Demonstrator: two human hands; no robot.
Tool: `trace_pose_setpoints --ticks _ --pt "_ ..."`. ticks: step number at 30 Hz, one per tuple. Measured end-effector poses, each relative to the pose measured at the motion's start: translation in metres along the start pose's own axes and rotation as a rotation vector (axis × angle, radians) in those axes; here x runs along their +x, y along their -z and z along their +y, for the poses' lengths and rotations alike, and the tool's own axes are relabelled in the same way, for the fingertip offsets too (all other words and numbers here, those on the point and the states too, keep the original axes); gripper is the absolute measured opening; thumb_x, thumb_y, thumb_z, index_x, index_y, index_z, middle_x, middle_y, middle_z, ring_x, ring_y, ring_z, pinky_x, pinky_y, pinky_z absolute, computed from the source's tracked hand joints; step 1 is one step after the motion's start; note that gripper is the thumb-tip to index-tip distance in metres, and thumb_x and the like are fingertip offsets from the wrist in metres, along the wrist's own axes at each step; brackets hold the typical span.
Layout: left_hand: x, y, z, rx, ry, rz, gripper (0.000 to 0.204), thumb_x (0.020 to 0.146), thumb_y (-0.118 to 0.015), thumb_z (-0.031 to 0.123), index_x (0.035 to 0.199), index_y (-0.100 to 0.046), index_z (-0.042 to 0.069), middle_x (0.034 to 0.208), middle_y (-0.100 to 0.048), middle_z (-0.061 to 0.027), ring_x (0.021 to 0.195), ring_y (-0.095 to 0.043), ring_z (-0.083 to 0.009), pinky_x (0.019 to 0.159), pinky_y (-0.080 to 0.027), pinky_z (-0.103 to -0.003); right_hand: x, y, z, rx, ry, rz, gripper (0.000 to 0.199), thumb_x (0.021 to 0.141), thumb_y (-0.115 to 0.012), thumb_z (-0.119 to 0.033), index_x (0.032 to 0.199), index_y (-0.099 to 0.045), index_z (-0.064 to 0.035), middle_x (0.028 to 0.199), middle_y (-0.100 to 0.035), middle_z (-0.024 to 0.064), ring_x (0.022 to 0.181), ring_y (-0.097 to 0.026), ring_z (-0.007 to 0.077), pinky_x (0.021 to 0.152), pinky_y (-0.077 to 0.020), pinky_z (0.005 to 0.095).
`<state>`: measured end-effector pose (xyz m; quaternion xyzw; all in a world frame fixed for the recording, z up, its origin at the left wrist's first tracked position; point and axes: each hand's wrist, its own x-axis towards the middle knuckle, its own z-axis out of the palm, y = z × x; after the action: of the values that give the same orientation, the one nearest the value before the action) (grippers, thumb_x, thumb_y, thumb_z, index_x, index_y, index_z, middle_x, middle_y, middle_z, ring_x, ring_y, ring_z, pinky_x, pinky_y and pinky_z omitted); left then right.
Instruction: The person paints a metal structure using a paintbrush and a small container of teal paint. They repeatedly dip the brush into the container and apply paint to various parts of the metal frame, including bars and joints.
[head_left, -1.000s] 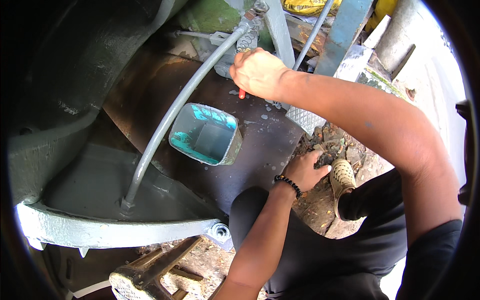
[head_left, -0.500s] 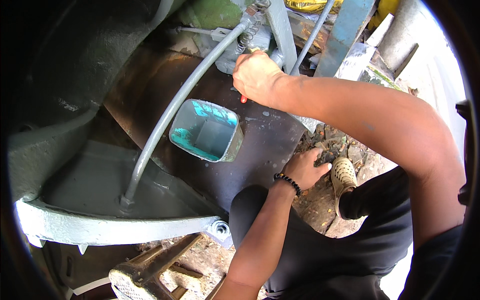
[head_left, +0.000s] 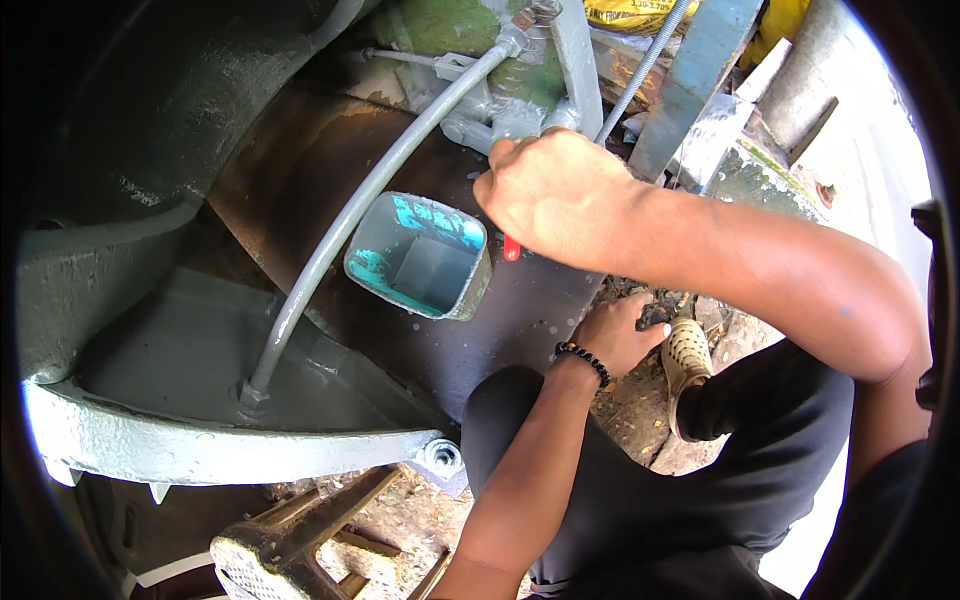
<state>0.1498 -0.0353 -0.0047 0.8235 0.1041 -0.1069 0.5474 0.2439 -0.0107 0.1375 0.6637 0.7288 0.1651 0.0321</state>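
Note:
My right hand [head_left: 555,195] is closed around a red-handled paintbrush [head_left: 512,248]. Only the end of the handle shows below my fist; the brush head is hidden behind the hand. The fist is just below a grey-painted bracket [head_left: 520,118] and up and right of a tub [head_left: 465,285]. The tub is squarish, smeared with turquoise inside, and has grey paint at its bottom. My left hand [head_left: 622,338], with a dark bead bracelet [head_left: 585,362] at its wrist, hangs beyond my knee. Its visible fingers are spread, and nothing shows in it.
A curved grey pipe [head_left: 350,215] arches left of the tub, rising from a large grey machine housing [head_left: 200,340] with a light rim [head_left: 230,455]. Below stands a stained stool [head_left: 255,560]. A blue metal post [head_left: 695,85] and yellow sacks [head_left: 630,12] are at the back.
My right hand has come down and slightly right, away from the spring and bracket, with the brush still in it. The left hand stays nearly in place; the view has shifted slightly.

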Motion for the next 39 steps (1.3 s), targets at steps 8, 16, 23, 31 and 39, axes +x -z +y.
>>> trace_pose_setpoints --ticks 8,16,23,31,39 --pt "-0.002 -0.004 -0.006 0.011 -0.051 0.056 0.052 0.091 -0.069 0.03 0.134 -0.059 0.003 0.127 -0.066 -0.0214 0.116 -0.065 -0.0335 0.098 -0.053 -0.041 0.002 0.005 -0.004 0.045 0.033 -0.022 0.016 0.078 -0.066 -0.014 0.087 -0.067 -0.0015 0.085 -0.066 0.0152 0.078 -0.071 0.0308 0.068 -0.0591 0.0409" --pt "-0.002 0.0 0.005 0.097 -0.06 0.031 0.048 0.091 -0.064 0.033 0.128 -0.062 0.002 0.123 -0.066 -0.0238 0.118 -0.061 -0.0375 0.101 -0.047 -0.046 0.006 -0.057 -0.014 0.268 -0.32 0.181 0.013 0.08 -0.065 -0.013 0.09 -0.063 -0.0043 0.092 -0.063 0.0177 0.079 -0.071 0.035 0.07 -0.0583 0.0434" --pt "-0.004 -0.009 -0.028 0.159 -0.38 0.113 0.037 0.094 -0.06 0.03 0.119 -0.065 0.003 0.127 -0.065 -0.022 0.121 -0.059 -0.0357 0.101 -0.046 -0.045 0.017 -0.077 -0.038 1.41 -1.129 0.889 0.018 0.098 -0.06 -0.013 0.112 -0.068 -0.0052 0.074 -0.066 0.0085 0.067 -0.064 0.0125 0.061 -0.0529 0.0311" --pt "0.005 -0.01 -0.023 0.099 -0.075 0.025 0.054 0.088 -0.068 0.041 0.126 -0.062 0.002 0.12 -0.069 -0.0223 0.114 -0.064 -0.037 0.097 -0.05 -0.045 0.016 -0.061 0.0 0.679 -0.863 0.65 0.018 0.09 -0.062 -0.009 0.106 -0.069 -0.0057 0.086 -0.069 0.0243 0.083 -0.066 0.0468 0.079 -0.056 0.0486" --pt "0.0 0.0 -0.003 0.034 0.005 -0.009 0.053 0.09 -0.066 0.044 0.126 -0.063 0.004 0.108 -0.071 -0.0265 0.105 -0.069 -0.038 0.093 -0.052 -0.045 0.006 -0.056 0.029 0.371 -0.862 0.513 0.021 0.095 -0.062 -0.013 0.116 -0.065 -0.0105 0.103 -0.069 0.0178 0.086 -0.068 0.0423 0.076 -0.0568 0.0493"
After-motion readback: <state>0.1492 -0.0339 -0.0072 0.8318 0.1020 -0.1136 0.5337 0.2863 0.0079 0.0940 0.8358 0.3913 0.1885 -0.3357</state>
